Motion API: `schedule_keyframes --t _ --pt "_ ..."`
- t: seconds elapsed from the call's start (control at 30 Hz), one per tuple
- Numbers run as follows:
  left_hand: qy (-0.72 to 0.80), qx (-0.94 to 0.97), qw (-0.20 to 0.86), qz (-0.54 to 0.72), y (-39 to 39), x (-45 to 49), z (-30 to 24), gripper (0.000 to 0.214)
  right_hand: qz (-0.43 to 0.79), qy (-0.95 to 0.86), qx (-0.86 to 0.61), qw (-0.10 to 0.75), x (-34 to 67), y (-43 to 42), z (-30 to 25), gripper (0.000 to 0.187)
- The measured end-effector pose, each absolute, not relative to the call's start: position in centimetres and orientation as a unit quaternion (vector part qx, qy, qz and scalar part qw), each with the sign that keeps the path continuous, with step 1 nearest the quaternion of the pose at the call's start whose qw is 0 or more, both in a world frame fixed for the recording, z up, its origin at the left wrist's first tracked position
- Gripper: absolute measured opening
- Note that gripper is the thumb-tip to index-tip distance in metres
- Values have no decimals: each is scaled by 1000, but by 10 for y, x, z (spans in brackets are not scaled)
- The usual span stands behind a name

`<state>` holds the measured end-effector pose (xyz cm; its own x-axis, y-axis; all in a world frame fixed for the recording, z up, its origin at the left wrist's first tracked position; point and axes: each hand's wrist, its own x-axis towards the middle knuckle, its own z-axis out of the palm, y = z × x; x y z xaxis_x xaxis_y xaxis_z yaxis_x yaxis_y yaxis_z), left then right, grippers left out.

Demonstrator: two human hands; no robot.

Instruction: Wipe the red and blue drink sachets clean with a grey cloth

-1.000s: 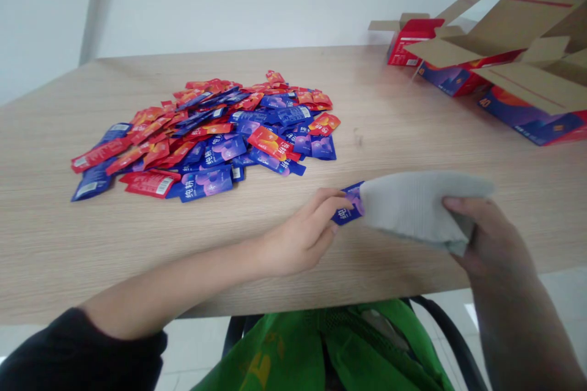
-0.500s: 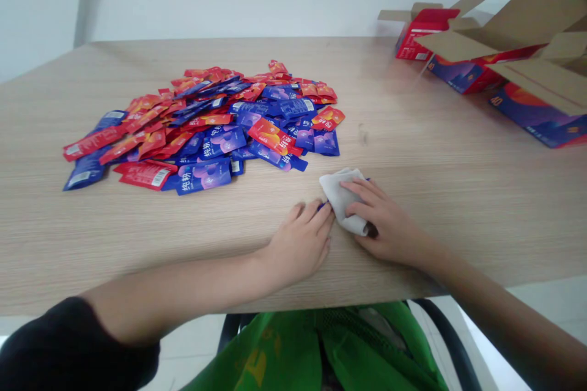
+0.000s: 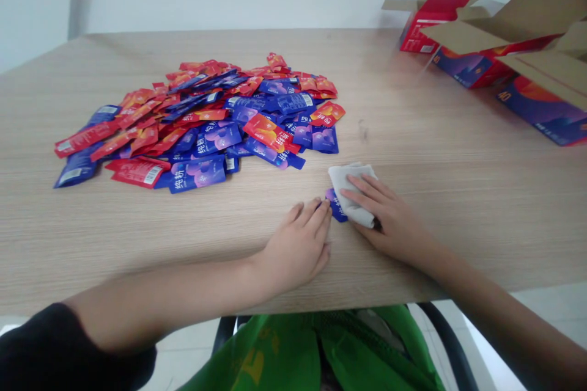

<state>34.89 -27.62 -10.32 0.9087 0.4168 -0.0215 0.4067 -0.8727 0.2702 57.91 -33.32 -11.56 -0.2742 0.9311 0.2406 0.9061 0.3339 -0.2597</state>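
A small blue sachet (image 3: 338, 210) with a purple print lies flat on the wooden table, partly covered by a folded whitish cloth (image 3: 351, 192). My left hand (image 3: 298, 244) holds the sachet's left end down against the table, its fingers close together. My right hand (image 3: 385, 211) is closed over the cloth and presses it on the sachet's right part. A dark spot shows at the cloth's lower corner, under the right hand. Beyond the hands lies a heap of red and blue sachets (image 3: 211, 128).
Open cardboard boxes stand at the right: a small red one (image 3: 424, 27) at the back, a blue and red one (image 3: 468, 67), and another blue one (image 3: 541, 110) nearer. The table's front edge (image 3: 358, 304) runs close before my body. A wall rises behind the table.
My right hand and the cloth have slid a little to the right and away from me, so more of the blue sachet shows. The left hand stays in place.
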Motion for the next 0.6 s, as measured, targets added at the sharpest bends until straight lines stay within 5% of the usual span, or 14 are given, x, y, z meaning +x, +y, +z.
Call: schedule_keyframes --t 0.6 --pt "238 968 76 9 -276 342 -107 61 1 -821 -555 136 552 -327 -111 49"
